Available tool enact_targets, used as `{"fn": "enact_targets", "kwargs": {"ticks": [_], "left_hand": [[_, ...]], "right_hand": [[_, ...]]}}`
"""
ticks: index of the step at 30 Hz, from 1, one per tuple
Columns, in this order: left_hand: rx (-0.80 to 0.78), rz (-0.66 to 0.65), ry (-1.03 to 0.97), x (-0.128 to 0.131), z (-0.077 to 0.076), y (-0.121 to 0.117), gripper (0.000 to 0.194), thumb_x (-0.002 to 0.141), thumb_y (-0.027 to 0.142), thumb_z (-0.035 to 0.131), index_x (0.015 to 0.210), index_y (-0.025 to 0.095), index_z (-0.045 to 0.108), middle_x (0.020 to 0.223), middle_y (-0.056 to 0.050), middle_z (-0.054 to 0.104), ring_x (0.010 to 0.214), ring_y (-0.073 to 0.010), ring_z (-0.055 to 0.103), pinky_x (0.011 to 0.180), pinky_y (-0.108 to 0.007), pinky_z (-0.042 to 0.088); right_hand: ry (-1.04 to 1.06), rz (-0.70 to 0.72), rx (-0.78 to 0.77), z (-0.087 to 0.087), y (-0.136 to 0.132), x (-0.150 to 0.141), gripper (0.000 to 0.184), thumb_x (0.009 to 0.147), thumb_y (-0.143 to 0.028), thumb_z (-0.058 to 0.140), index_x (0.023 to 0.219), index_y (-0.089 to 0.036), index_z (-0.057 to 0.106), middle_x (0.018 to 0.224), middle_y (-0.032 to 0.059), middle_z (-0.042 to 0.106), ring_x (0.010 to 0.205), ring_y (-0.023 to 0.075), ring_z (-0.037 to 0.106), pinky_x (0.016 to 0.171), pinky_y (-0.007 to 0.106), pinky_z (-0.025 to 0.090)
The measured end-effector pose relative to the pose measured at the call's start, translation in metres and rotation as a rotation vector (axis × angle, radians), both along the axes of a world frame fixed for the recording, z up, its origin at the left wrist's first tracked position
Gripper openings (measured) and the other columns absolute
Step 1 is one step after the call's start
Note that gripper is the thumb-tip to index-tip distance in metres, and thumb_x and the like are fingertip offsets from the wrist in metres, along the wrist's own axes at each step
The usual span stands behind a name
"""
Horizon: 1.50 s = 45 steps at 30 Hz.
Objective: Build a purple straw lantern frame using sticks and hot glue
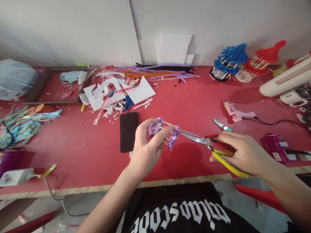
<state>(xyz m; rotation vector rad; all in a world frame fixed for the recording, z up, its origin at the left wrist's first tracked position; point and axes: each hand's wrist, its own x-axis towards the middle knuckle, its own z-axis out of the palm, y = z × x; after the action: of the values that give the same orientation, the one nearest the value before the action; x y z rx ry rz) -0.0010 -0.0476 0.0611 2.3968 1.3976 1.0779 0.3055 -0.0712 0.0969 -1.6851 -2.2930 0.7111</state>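
Observation:
My left hand [148, 149] is closed on a small craft model [173, 137], made of purple pipe cleaner rings joined by thin wooden sticks. It is held tilted above the red table. In my right hand [238, 150] is a pair of scissors [194, 137] with one red and one yellow handle. Their blade tips touch the model's right-hand purple ring; whether they grip anything there I cannot tell. My left fingers hide part of the model. A black phone [129, 132] lies just left of my left hand, and a utility knife [221, 124] lies beyond my right hand.
A pink glue gun [236, 111] with a cord and a purple power socket [279, 147] are at right. Blue [229, 61] and red [264, 61] pipe cleaner models stand at the back. Paper scraps [116, 94] and loose pipe cleaners [155, 73] are piled at back left.

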Motion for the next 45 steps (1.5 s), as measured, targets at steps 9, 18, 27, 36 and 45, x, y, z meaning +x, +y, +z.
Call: {"fn": "enact_targets", "kwargs": {"ticks": [9, 18, 27, 36, 45], "left_hand": [[-0.001, -0.012, -0.017, -0.002, 0.004, 0.0, 0.055, 0.084, 0.001, 0.062, 0.132, 0.026, 0.054, 0.129, -0.013, 0.049, 0.119, -0.0287, 0.054, 0.096, -0.046, 0.055], [-0.057, -0.026, -0.033, -0.009, 0.007, 0.006, 0.048, 0.081, 0.013, 0.074, 0.124, 0.023, 0.055, 0.128, -0.013, 0.06, 0.114, -0.0281, 0.06, 0.097, -0.045, 0.054], [-0.199, -0.036, -0.104, -0.013, 0.009, 0.007, 0.059, 0.07, 0.021, 0.088, 0.121, 0.023, 0.059, 0.118, -0.008, 0.056, 0.111, -0.0238, 0.061, 0.093, -0.037, 0.056], [-0.289, -0.018, -0.118, -0.015, 0.012, 0.006, 0.067, 0.07, 0.031, 0.089, 0.125, 0.021, 0.053, 0.122, -0.01, 0.056, 0.113, -0.0252, 0.06, 0.095, -0.038, 0.058], [-0.255, -0.055, -0.096, -0.014, 0.015, 0.006, 0.063, 0.072, 0.031, 0.087, 0.124, 0.021, 0.053, 0.121, -0.01, 0.056, 0.115, -0.0264, 0.059, 0.098, -0.04, 0.057]], "right_hand": [[0.007, 0.034, 0.072, -0.009, 0.001, 0.005, 0.044, 0.082, -0.063, 0.068, 0.091, -0.02, 0.071, 0.088, 0.0099, 0.072, 0.076, 0.0286, 0.07, 0.064, 0.042, 0.053], [0.104, 0.038, 0.032, -0.013, 0.004, 0.002, 0.042, 0.088, -0.06, 0.062, 0.073, -0.023, 0.073, 0.077, 0.0061, 0.072, 0.067, 0.0223, 0.068, 0.058, 0.037, 0.052], [0.064, 0.031, 0.159, -0.016, 0.008, 0.014, 0.041, 0.082, -0.06, 0.069, 0.093, -0.021, 0.068, 0.083, 0.0046, 0.069, 0.071, 0.0214, 0.067, 0.061, 0.034, 0.053], [-0.057, 0.124, 0.314, -0.018, 0.009, 0.019, 0.052, 0.085, -0.07, 0.058, 0.091, -0.019, 0.065, 0.084, 0.0085, 0.069, 0.067, 0.0228, 0.07, 0.054, 0.035, 0.053], [-0.094, 0.133, 0.404, -0.017, 0.01, 0.016, 0.053, 0.089, -0.069, 0.054, 0.087, -0.018, 0.066, 0.081, 0.0084, 0.07, 0.064, 0.0209, 0.069, 0.052, 0.033, 0.051]]}}
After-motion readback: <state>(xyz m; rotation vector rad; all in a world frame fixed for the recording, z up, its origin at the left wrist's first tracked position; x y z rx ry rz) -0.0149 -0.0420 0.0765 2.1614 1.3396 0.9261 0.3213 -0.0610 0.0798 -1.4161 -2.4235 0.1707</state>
